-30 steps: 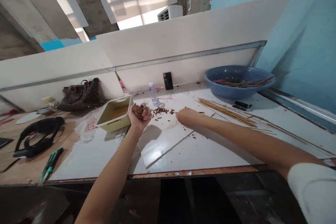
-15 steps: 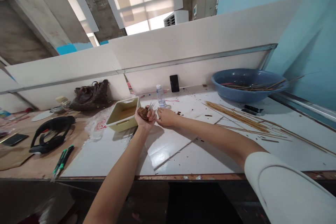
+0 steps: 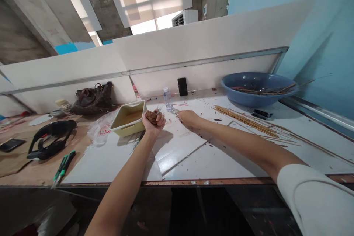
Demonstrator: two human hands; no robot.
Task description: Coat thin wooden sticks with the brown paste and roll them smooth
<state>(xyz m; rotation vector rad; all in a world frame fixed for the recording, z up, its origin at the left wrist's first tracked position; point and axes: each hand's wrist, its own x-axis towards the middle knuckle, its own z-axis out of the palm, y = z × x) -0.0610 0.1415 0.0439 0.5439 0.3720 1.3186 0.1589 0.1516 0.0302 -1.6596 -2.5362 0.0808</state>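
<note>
My left hand [image 3: 153, 122] is closed around a brown, rough-surfaced lump [image 3: 152, 117]. A few thin pale spikes stick up beside its fingers; I cannot make out what they are. My right hand [image 3: 189, 118] is low over the white board [image 3: 182, 147], its fingers pressed together and pointing left. Something dark and tiny shows at those fingertips, too small to name. Just behind the hands stands a clear bottle [image 3: 167, 100] with a white cap. A yellow-green plastic tub [image 3: 127, 129] with brownish contents sits to the left of my left hand.
Thin brown sticks [image 3: 246, 120] lie at right, before a blue basin [image 3: 254, 97] holding more sticks. A phone [image 3: 182, 86] leans on the partition. At left are a handbag [image 3: 92, 99], plastic bag [image 3: 101, 131], black headset [image 3: 52, 140] and green-black cutters [image 3: 63, 167]. Brown crumbs dot the board.
My right hand has moved right, away from my left hand and the lump, to a spot over the board. My left hand keeps its grip on the lump, almost in place.
</note>
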